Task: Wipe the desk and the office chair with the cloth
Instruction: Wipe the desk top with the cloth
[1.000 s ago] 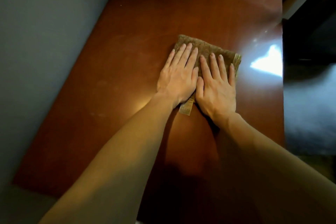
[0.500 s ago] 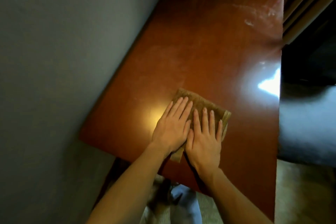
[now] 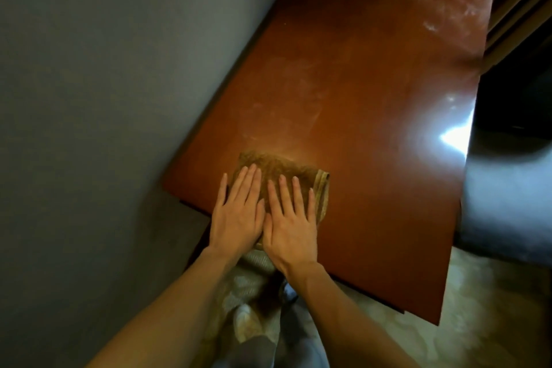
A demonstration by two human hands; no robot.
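The left hand (image 3: pixel 236 212) lies flat with straight fingers, pressing the cloth (image 3: pixel 280 167). The right hand (image 3: pixel 291 222) does the same at its 3 o'clock. The folded brown cloth sits at the 7 o'clock corner of the red-brown surface (image 3: pixel 373 92), one end drooping over the near edge. It looks soft, light and limp, so flat palms should steer it better than a pinch. Pale smears (image 3: pixel 430 27) show toward 1 o'clock. No writing is legible.

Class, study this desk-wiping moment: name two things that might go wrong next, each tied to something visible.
The cloth sits at the desk's near edge under the flat left hand and right hand; a pull toward the body may drag it off.
Pale smears at the far end may get missed.
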